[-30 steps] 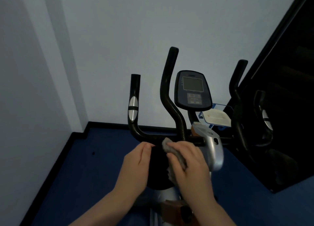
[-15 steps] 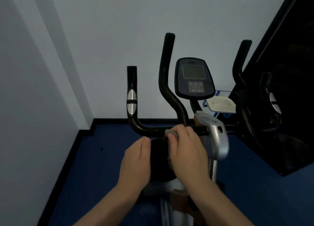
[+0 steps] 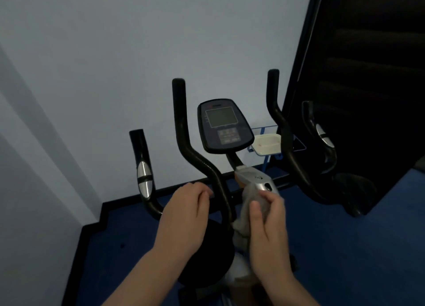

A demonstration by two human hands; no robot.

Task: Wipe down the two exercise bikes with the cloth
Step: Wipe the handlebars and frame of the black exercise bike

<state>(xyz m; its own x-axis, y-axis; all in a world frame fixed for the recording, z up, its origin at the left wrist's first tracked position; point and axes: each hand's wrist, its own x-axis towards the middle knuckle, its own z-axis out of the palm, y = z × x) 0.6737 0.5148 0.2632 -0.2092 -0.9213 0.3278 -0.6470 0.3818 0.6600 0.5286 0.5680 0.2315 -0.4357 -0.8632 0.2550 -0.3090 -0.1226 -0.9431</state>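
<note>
An exercise bike stands in front of me, with black handlebars (image 3: 195, 158), a dark console (image 3: 224, 125) and a silver stem cover (image 3: 257, 179). My right hand (image 3: 268, 227) grips a grey cloth (image 3: 247, 210) and holds it against the silver cover just below the console post. My left hand (image 3: 186, 216) rests with curled fingers on the horizontal handlebar bar, left of the inner upright grip. A black round part of the bike lies under my left wrist. Only one bike is in view.
A pale wall is close behind the bike. A dark mirrored or glass panel (image 3: 368, 75) stands at the right. A white tray (image 3: 268, 143) on a blue stand sits behind the console. The floor (image 3: 345, 248) is blue with a black skirting edge at the left.
My right hand has carried the cloth from the handlebar bar rightwards onto the silver stem cover. My left hand has moved up onto the bar. The camera has tilted.
</note>
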